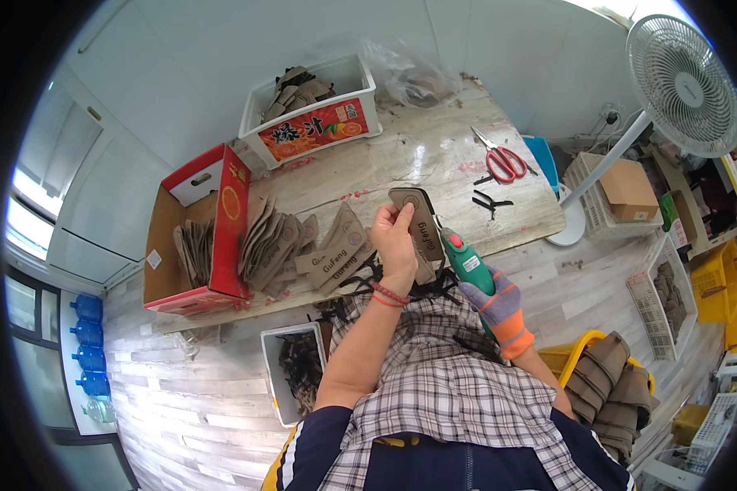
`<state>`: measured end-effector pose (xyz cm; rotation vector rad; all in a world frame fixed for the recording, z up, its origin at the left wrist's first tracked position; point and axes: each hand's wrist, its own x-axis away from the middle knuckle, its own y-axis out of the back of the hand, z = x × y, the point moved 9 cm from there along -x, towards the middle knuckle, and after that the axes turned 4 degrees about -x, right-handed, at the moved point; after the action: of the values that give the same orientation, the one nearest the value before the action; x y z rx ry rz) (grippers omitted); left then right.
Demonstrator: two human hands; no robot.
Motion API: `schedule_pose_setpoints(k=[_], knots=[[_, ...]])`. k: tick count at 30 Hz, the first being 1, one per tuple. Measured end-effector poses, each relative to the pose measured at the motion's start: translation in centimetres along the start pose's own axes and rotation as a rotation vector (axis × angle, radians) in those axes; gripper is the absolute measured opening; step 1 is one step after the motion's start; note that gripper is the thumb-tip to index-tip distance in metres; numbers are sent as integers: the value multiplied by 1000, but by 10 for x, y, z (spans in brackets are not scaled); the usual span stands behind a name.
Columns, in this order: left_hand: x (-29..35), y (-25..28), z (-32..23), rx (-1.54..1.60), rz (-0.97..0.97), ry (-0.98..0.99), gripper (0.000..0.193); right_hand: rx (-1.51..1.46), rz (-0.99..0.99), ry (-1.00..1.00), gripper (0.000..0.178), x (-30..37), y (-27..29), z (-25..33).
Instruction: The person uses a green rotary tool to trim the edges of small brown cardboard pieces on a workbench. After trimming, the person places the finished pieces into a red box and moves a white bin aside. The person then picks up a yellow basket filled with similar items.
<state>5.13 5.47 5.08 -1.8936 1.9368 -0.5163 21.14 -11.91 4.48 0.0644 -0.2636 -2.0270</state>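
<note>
My left hand (395,244) pinches a brown flat fabric piece (428,236) with dark lettering and a black edge, held up over the table's front edge. Wrapped in a grey and orange glove, my right hand (499,313) grips a green handheld power tool (473,267) with a red switch. The tool's narrow tip is close to the piece's right edge; whether they touch I cannot tell. Black trimmings (442,286) hang below the piece, over my checked apron. Left of my left hand lie several similar brown pieces (336,260), some fanned in a stack (272,245).
A red carton (231,221) and a white bin (313,135) hold more brown pieces. Red-handled scissors (506,164) and black scraps (491,202) lie on the table (418,139). A white tub (274,393) of trimmings, a yellow basket (585,348) and a fan (685,86) stand around.
</note>
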Motion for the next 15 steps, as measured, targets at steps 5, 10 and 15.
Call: schedule_pose_setpoints(k=[5,10,15], knots=[[7,-5,19,89,26,59,6,10,-4,-12,50,0,3,2],[15,-6,24,14,28,109,3,-14,-10,29,50,0,6,6],[23,-10,23,-9,90,160,3,-59,10,-3,51,0,6,9]])
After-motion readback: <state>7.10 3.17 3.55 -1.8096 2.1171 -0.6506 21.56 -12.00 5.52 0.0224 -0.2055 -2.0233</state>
